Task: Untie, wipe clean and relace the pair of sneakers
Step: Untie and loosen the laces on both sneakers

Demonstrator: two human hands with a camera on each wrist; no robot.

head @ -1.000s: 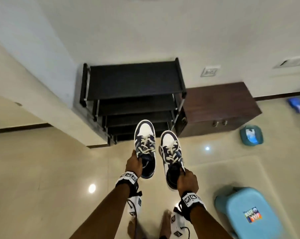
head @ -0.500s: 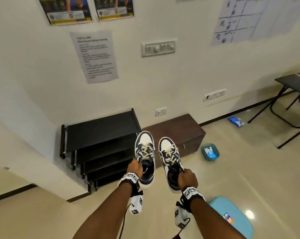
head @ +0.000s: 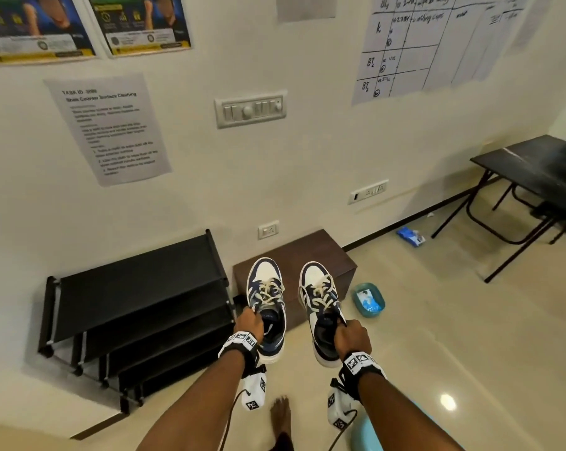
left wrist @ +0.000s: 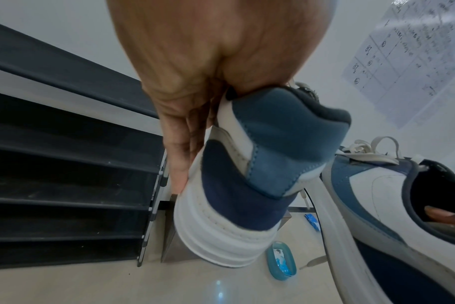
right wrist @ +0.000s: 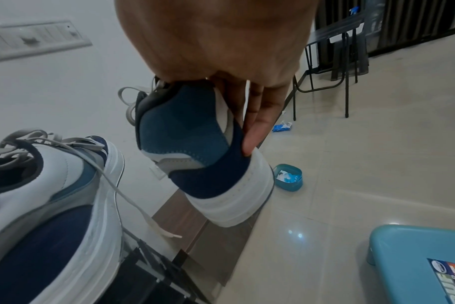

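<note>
Holding both navy-and-white lace-up sneakers mid-air by heel collars; left hand (head: 249,321) pinches left sneaker (head: 267,304), right hand (head: 352,336) pinches right sneaker (head: 322,309); laces tied; prob carrying them to sit & untie.

I see both forearms bare from the elbow down, with no sleeves in the head view. On my left hand (head: 249,321) side, a black strap wraps the wrist, topped by a white band printed with black square tracking markers (head: 241,340). Beneath that wrist hangs a white camera housing (head: 254,391) carrying the same black square markers, and a thin black cable (head: 228,418) trails from it along the forearm. My right hand (head: 351,336) side matches: black strap, white marker band (head: 359,362), a white marked housing (head: 337,408) underneath, and its own thin black cable (head: 343,429) looping down. A bare foot (head: 280,418) shows below, between the arms.
</note>
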